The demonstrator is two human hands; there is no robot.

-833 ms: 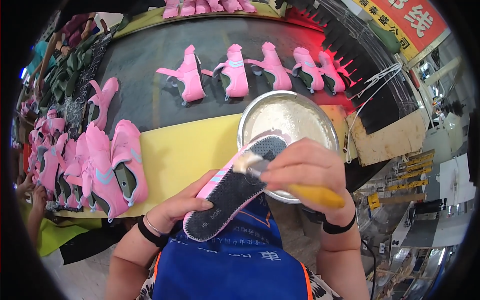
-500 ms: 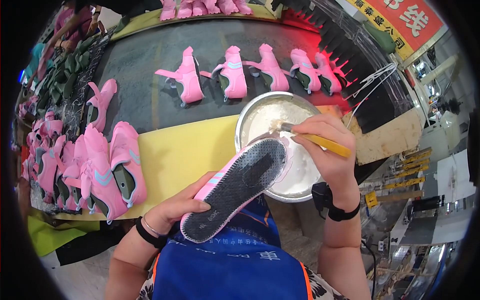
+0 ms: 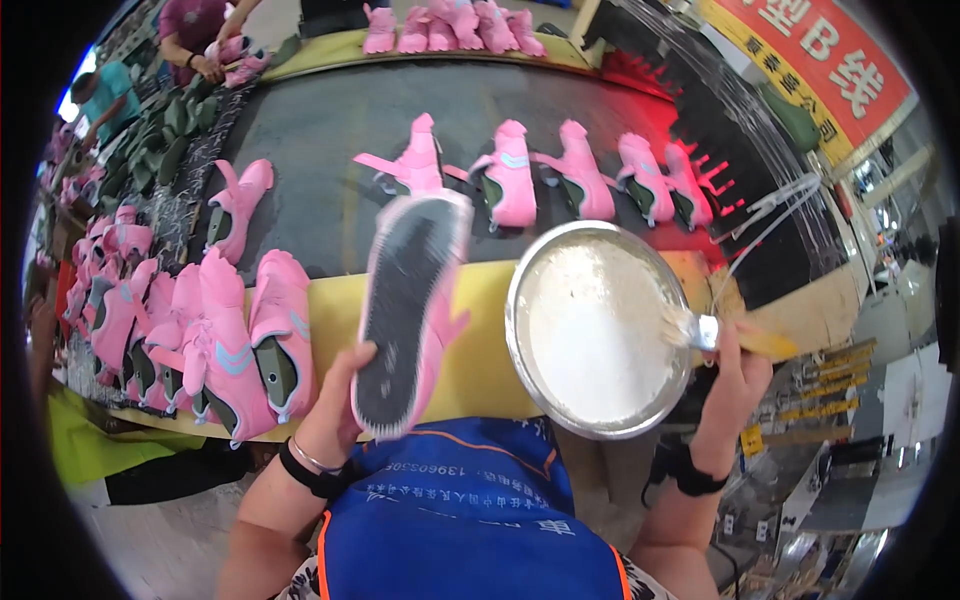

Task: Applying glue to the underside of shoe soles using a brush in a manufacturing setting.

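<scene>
Seen from the head camera: holds a pink shoe (image 3: 410, 300) up in front of the body by its lower end, dark stitched sole toward the lens and wider end on top. Pinches it in the left grip (image 3: 337, 398), pressed together at the sole's left edge, thumb against the black underside. Holds a yellow-handled brush (image 3: 708, 333) in the right grip (image 3: 738, 385), pinched near the metal collar, pale bristles pointing left at the right rim of a round metal bowl (image 3: 600, 433). Cannot tell whether touching that rim or just above it. In the bowl, to the right of the shoe and apart from it, a pool of white liquid (image 3: 600, 360). Wears a blue apron (image 3: 460, 520) edged in orange, and a black band (image 3: 305, 472) at the left wrist. Beyond the yellow desk (image 3: 490, 340), lined up on a dark grey surface (image 3: 310, 130), a row of five pink shoes (image 3: 507, 175), the leftmost partly hidden behind the raised one. At left, more pink shoes crowded in a pile (image 3: 230, 370); farther back, a heap of dark green pieces (image 3: 165, 140) near a co-worker in turquoise (image 3: 115, 98).
</scene>
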